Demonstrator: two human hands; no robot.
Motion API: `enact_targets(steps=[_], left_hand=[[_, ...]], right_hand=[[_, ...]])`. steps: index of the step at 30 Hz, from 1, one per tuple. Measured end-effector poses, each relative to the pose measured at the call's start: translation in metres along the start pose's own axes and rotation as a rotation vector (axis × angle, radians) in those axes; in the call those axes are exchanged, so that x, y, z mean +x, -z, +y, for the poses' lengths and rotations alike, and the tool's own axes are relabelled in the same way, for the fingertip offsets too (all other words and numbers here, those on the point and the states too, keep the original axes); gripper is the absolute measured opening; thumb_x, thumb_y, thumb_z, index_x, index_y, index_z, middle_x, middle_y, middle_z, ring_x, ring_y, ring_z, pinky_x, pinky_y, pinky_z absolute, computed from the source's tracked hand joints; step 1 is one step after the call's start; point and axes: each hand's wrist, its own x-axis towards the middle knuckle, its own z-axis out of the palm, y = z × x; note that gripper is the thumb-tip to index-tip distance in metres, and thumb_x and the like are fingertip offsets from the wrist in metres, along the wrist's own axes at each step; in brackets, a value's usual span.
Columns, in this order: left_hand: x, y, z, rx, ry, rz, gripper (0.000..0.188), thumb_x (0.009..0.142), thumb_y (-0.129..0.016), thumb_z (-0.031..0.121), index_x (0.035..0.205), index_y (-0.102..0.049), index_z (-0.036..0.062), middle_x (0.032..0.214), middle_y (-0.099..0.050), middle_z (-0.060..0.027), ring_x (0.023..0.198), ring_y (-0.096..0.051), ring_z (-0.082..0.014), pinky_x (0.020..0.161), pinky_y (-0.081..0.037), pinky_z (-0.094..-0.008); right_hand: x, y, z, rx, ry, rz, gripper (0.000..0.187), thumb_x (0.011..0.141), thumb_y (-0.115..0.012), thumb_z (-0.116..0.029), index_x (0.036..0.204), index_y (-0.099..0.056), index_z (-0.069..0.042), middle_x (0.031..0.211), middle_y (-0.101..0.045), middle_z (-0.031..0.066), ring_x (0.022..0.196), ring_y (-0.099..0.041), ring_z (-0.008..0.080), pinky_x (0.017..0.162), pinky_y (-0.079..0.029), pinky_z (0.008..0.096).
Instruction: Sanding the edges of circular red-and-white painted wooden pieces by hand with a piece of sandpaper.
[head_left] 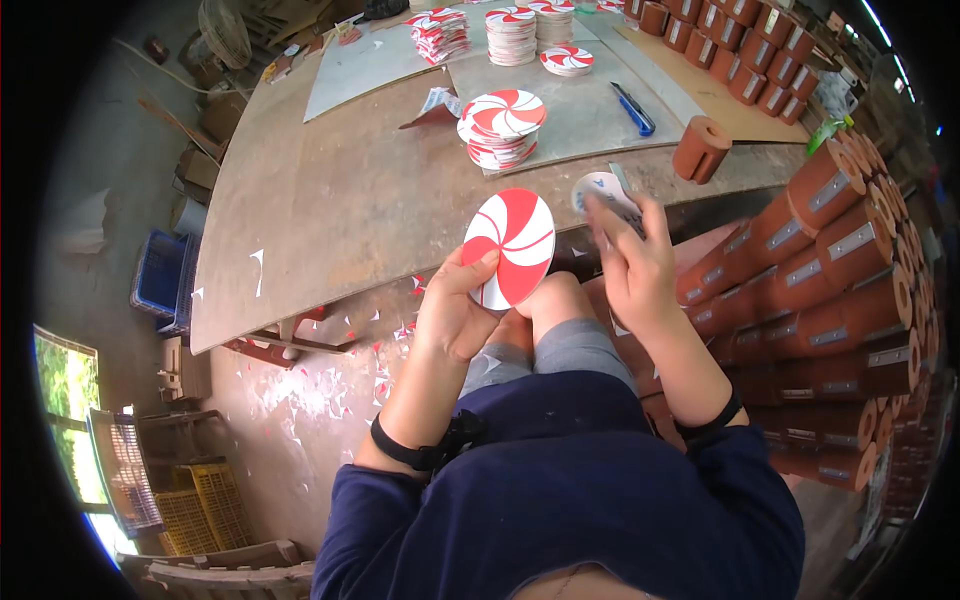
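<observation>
My left hand (pixel 452 305) grips a round red-and-white swirl disc (pixel 530 240), its thumb on the patterned face and the other fingers mostly hidden behind. To its right my right hand (pixel 637 270) is raised apart from the disc. Its fingertips are closed on a thin white round paper (pixel 598 184) with faint bluish print; the fingers are partly smeared by motion. Just beyond the held disc, a stack of similar discs (pixel 502 118) stands near the edge of the wooden table (pixel 310 230).
More disc stacks (pixel 511 40) stand at the back. A blue utility knife (pixel 633 110) and a slotted brown cylinder (pixel 702 150) lie to the right. Many brown cylinders (pixel 840 240) are piled beside me. Paper scraps (pixel 385 365) litter the floor.
</observation>
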Motion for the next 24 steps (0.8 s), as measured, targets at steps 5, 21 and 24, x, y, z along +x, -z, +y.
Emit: enact_targets(steps=[5,21,24], left_hand=[[-0.001,0.008,0.004,-0.022,0.024,-0.162,0.033,0.084,-0.044,0.000,0.114,-0.039,-0.0091,0.111,-0.052,-0.0201,0.102,-0.054,-0.0271,0.091,-0.043,-0.0389],[-0.003,0.010,0.010,0.244,-0.140,-0.008,0.040,0.077,-0.054,-0.002,0.113,-0.036,-0.0078,0.105,-0.052,-0.0198,0.096,-0.056,-0.0250,0.084,-0.046,-0.0360],[-0.006,0.010,0.009,0.268,-0.159,0.006,0.039,0.077,-0.055,-0.003,0.111,-0.037,-0.0075,0.105,-0.052,-0.0193,0.095,-0.056,-0.0241,0.083,-0.046,-0.0354]], right_hand=[[-0.002,0.000,-0.014,0.025,0.362,-0.001,0.051,0.052,-0.073,-0.010,0.101,-0.061,-0.010,0.095,-0.052,0.0098,0.080,-0.054,0.0254,0.066,-0.045,0.0333],[-0.009,0.007,0.004,-0.018,0.047,-0.014,0.045,0.064,-0.052,0.007,0.107,-0.059,-0.009,0.102,-0.049,0.0181,0.088,-0.052,0.0347,0.074,-0.044,0.0357],[-0.005,0.010,-0.024,0.016,0.335,-0.053,0.038,0.059,-0.068,-0.014,0.096,-0.061,-0.008,0.095,-0.054,0.0128,0.082,-0.055,0.0309,0.067,-0.046,0.0382]])
